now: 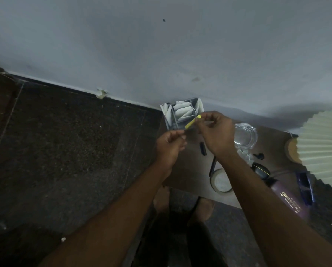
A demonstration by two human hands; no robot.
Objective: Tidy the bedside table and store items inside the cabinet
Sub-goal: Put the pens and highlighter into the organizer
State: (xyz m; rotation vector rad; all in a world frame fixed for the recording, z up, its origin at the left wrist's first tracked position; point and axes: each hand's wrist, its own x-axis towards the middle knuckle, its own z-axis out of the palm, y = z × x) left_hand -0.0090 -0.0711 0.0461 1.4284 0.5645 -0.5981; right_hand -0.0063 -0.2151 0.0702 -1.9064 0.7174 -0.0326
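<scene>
A small yellow stick-shaped item point(192, 122) is held in the air between both hands. My right hand point(216, 132) pinches its upper end, and my left hand point(170, 145) pinches near its lower end. Both hover over the left part of the brown bedside table point(190, 170). Just behind them a grey divided holder point(182, 115) stands against the wall, stuffed with white paper sachets.
On the table lie a glass ashtray point(245, 134), a black marker-like piece point(202, 148), a round white coaster point(221, 180), black earbuds and case point(259, 166), a purple bottle point(288, 197) and a pleated lampshade point(323, 145). Dark stone floor lies left.
</scene>
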